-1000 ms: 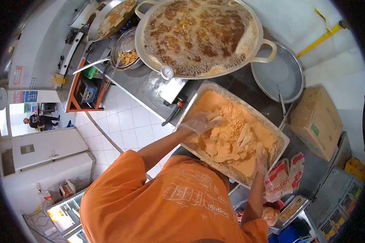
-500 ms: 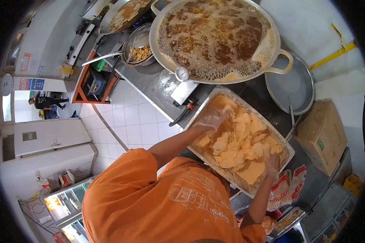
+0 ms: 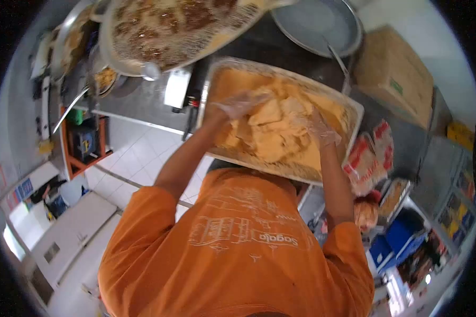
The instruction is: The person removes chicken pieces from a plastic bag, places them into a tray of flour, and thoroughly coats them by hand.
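A rectangular metal tray (image 3: 354,110) holds orange breading flour (image 3: 307,162) with large pieces coated in it (image 3: 275,124), heaped in the middle; the coating hides what they are. My left hand (image 3: 244,104), in a clear plastic glove, lies at the heap's left side with its fingers stretched over the coated pieces. On the opposite side, my right hand (image 3: 322,128), gloved too, touches the heap with its fingers extended. Flour partly covers the fingertips of both hands.
Beyond the tray, a wide pan of bubbling oil (image 3: 169,31) has a thermometer (image 3: 150,71) at its rim. A metal basin (image 3: 320,24), a cardboard box (image 3: 394,74) and a torn red-and-white bag (image 3: 367,164) are at the right. A strainer with fried bits (image 3: 106,79) sits left.
The view has turned and shifted, so the pan now sits farther up and left. My right hand has moved from the tray's near right corner up to the heap; my left hand stays opposite.
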The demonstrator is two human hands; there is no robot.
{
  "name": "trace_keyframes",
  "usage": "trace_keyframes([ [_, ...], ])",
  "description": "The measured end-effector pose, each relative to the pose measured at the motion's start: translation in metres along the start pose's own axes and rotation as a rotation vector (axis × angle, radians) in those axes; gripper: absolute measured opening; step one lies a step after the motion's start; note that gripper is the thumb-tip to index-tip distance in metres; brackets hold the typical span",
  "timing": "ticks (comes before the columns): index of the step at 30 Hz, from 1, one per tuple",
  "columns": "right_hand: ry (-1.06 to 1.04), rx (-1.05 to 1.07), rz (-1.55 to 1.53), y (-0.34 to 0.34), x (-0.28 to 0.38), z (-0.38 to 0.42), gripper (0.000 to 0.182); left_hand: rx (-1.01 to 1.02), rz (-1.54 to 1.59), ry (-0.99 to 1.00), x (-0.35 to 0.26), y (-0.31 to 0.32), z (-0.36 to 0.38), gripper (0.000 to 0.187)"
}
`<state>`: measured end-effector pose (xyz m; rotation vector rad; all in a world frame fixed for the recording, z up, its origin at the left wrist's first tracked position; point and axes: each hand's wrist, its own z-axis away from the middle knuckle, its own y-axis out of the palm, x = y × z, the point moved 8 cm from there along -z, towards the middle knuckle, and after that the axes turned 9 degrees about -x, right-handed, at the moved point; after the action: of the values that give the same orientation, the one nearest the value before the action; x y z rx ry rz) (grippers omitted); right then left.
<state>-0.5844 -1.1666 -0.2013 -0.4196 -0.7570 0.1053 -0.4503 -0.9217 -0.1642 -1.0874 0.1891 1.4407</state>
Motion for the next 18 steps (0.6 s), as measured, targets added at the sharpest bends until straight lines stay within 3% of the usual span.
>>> trace_keyframes([
  [6,0.174,-0.150,0.085,-0.044,-0.072,0.023,0.079,-0.077,-0.217,-0.304,0.089,-0.001,-0.003,0.083],
  [9,0.220,-0.176,0.029,0.009,-0.075,0.006,0.080,-0.174,-0.158,-0.379,0.026,0.008,0.000,0.093],
  [12,0.209,-0.142,-0.085,0.055,-0.043,-0.002,0.080,0.009,0.042,-0.341,0.021,0.049,-0.039,0.103],
  [13,0.196,-0.129,-0.122,0.058,-0.029,0.002,0.081,-0.023,0.136,-0.288,0.022,0.053,-0.043,0.105],
  [15,0.162,-0.113,-0.163,0.045,-0.009,0.018,0.081,-0.088,0.327,-0.176,0.019,0.054,-0.052,0.109],
  [17,0.158,-0.101,-0.127,0.022,-0.018,0.037,0.081,-0.029,0.455,-0.257,-0.002,0.030,-0.013,0.101],
  [18,0.176,-0.080,-0.099,0.016,-0.039,0.037,0.079,0.101,0.877,-0.213,-0.001,0.031,0.000,0.096],
])
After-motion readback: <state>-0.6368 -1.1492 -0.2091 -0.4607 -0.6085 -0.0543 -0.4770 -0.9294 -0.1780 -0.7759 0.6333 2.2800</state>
